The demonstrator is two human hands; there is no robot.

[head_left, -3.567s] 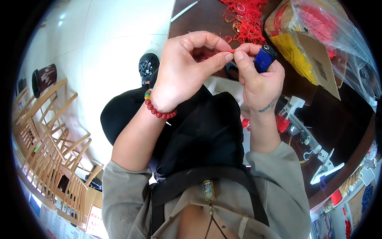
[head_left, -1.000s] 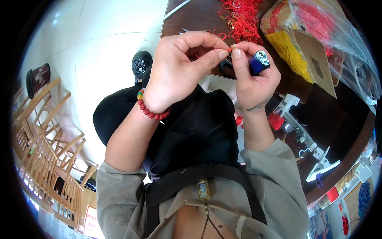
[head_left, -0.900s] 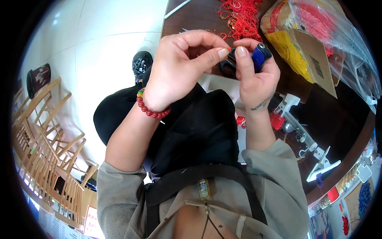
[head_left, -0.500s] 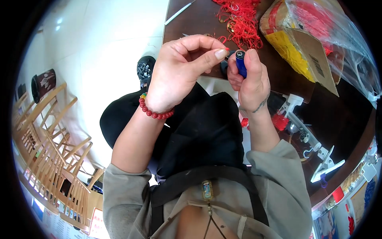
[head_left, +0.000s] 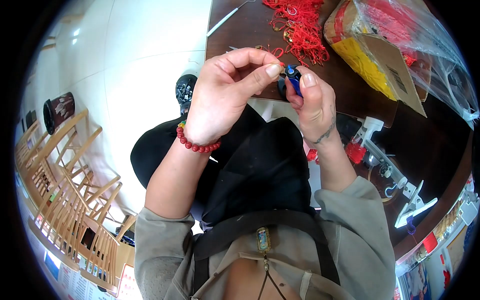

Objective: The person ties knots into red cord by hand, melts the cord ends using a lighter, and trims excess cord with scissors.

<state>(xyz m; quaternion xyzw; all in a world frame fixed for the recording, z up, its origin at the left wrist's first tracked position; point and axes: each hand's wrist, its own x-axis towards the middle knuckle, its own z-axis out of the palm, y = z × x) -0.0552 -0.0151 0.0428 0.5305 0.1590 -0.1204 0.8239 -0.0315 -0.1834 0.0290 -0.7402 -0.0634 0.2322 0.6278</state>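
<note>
My left hand (head_left: 227, 87), with a red bead bracelet (head_left: 197, 148) at its wrist, pinches a thin red cord (head_left: 281, 64) between thumb and forefinger. Only a small bit of the cord shows at the fingertips. Close beside it, my right hand (head_left: 315, 102) is wrapped round a blue lighter (head_left: 296, 82), thumb at its top. A small blue glow, like a flame, shows at the lighter's head, right by the cord. Beyond the hands, a heap of red cords (head_left: 300, 30) lies on the dark table (head_left: 240, 37).
A white-handled hook tool (head_left: 223, 22) lies at the table's far left. An open cardboard box (head_left: 392, 70) with plastic wrap stands at the right. Nearer, a white clamp stand (head_left: 385, 160) is on the right. Wooden chairs (head_left: 75, 200) stand on the floor at left.
The lighter has tilted toward the left hand, and a blue glow now shows at its head. The right thumb has moved down onto it. Both hands are slightly closer together.
</note>
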